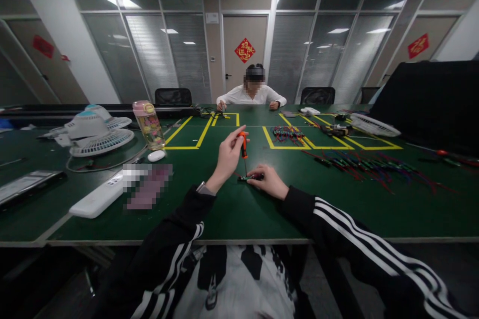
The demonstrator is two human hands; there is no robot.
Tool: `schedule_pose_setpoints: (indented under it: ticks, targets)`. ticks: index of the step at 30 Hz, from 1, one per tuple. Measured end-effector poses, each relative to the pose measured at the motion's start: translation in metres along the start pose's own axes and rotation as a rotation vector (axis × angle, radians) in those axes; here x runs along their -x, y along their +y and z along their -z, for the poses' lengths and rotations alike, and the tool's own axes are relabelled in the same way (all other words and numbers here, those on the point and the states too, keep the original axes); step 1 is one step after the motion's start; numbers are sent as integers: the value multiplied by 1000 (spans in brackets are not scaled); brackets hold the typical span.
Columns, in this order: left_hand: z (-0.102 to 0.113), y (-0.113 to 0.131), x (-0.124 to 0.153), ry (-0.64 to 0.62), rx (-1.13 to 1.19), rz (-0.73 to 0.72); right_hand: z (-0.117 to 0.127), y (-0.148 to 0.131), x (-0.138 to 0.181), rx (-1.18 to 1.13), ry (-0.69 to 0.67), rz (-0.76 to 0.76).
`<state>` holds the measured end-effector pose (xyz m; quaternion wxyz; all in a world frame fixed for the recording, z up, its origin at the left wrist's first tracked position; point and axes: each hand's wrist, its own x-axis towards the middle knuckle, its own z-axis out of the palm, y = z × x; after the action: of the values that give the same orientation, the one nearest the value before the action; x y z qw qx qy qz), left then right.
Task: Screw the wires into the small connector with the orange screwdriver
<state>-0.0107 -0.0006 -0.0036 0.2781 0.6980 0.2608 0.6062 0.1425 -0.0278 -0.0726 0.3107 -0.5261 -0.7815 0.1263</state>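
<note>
My left hand (229,157) grips an orange-and-black screwdriver (244,145) by its handle, fingers at the top. The screwdriver stands nearly upright, its thin shaft reaching down to a small circuit board (243,178) on the green table (254,214). From the right, my right hand (270,182) pinches the board's near end and rests low by the tabletop. The fingers partly cover the board, and the exact spot where the screwdriver tip meets it is too small to make out.
Wired circuit boards (359,164) lie spread on the right, with another bundle (288,134) inside yellow tape. To the left are a power strip (101,192), a white mouse (156,155), a drink bottle (148,124) and fans (101,142). A person (252,89) sits across the table.
</note>
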Motion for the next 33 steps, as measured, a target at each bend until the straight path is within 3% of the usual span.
schedule_pose_setpoints:
  ticks: [4,10,15,20,26,31,33]
  targets:
    - [2,-2,-1,82,-123,-40,0,0,0,0,5,-1]
    - [2,-3,-4,-53,60,50,-1,0,0,-11,12,-9]
    - [1,-5,-2,73,-86,-25,-2,2,-1,-29,13,0]
    - [2,-5,-2,-33,54,39,-3,4,-1,-20,9,-1]
    - [2,-4,-1,101,-111,-42,-3,3,-1,-29,10,-1]
    - [1,-3,-1,-14,44,44,-1,1,0,-46,26,-13]
    - [0,-2,-1,5,34,42,-1,1,1,-47,25,-9]
